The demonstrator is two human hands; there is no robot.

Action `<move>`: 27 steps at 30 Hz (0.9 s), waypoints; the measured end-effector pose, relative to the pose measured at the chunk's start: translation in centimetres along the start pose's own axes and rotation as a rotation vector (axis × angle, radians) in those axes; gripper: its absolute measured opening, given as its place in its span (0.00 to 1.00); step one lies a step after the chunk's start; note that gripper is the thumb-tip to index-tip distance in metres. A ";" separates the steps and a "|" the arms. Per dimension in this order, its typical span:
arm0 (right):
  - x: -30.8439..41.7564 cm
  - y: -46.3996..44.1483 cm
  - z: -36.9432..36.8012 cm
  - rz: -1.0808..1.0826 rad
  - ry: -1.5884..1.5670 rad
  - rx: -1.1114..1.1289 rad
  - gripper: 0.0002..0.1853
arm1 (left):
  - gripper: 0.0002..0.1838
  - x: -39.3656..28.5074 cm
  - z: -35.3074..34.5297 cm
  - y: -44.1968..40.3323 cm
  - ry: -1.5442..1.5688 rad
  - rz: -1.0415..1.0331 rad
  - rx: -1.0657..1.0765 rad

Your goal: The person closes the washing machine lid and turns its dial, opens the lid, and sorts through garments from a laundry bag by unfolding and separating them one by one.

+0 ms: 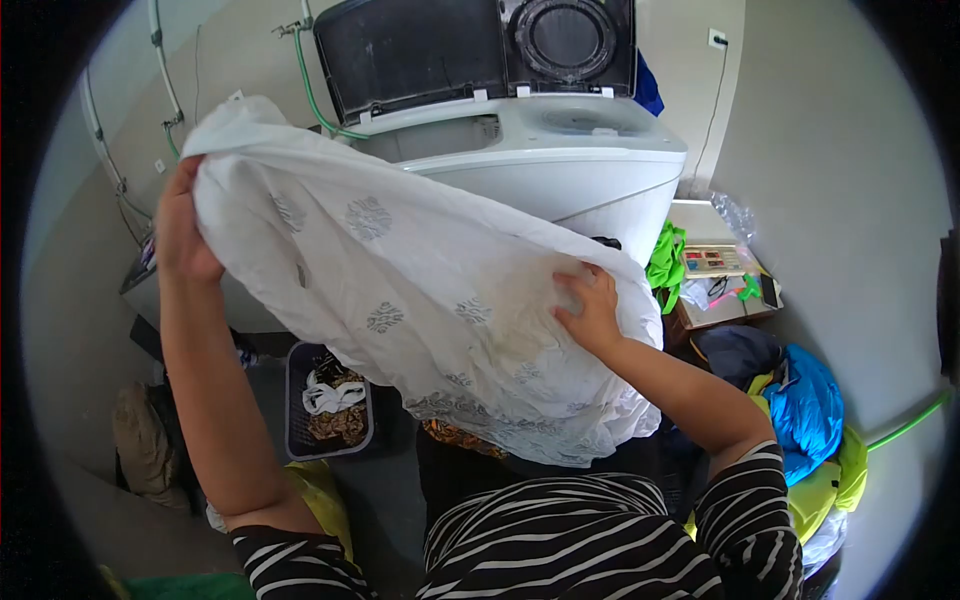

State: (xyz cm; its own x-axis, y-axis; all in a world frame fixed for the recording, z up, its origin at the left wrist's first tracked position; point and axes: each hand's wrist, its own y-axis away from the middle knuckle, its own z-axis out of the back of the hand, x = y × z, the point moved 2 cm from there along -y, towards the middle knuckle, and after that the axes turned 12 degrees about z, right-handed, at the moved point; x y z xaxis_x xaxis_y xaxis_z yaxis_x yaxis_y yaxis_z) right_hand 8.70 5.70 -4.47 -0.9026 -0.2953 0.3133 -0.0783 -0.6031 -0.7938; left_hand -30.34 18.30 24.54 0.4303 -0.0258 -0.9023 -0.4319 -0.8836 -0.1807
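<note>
A large white cloth (pixel 400 250) with grey printed motifs, like a bed sheet, hangs spread out in front of me. At its upper left edge my left hand (pixel 187 230) is closed around the fabric and holds it raised. My right hand (pixel 592 310) rests against the cloth's right part, thumb and fingers apart and slightly curled. A faint yellowish patch (pixel 505 315) shows on the cloth beside my right fingers. The cloth's lower border, with denser grey print, hangs near my waist and covers part of the washing machine.
Behind the cloth stands a white twin-tub washing machine (pixel 600 170) with its dark lids (pixel 420 55) raised. A basket (pixel 292 420) of clothes sits on the floor at left. On the right are a small cluttered table (pixel 690 215) and a blue garment (pixel 810 400) on a pile.
</note>
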 end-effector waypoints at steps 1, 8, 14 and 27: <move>-0.6 0.0 0.0 0.007 0.014 0.032 0.17 | 0.15 -1.1 -0.4 0.6 -0.004 -0.033 0.032; -5.7 -1.9 5.1 -0.306 -0.517 -0.166 0.09 | 0.15 -1.9 -2.2 3.3 -0.189 -0.191 -0.418; -1.0 -8.0 18.6 -0.593 -1.082 -0.308 0.07 | 0.18 1.8 3.7 4.6 -0.829 -0.088 -0.571; 21.0 -14.0 16.6 -0.194 -1.517 0.451 0.05 | 0.27 17.6 -10.9 4.6 0.028 0.370 0.667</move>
State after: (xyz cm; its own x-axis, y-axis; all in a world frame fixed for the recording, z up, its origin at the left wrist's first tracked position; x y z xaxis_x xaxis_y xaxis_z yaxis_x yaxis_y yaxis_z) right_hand -2.15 -4.38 21.93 0.3665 -0.4564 0.8108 0.2379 -0.7965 -0.5559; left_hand -16.18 8.68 12.13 0.1812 -0.2851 -0.9412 -0.9352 -0.3461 -0.0752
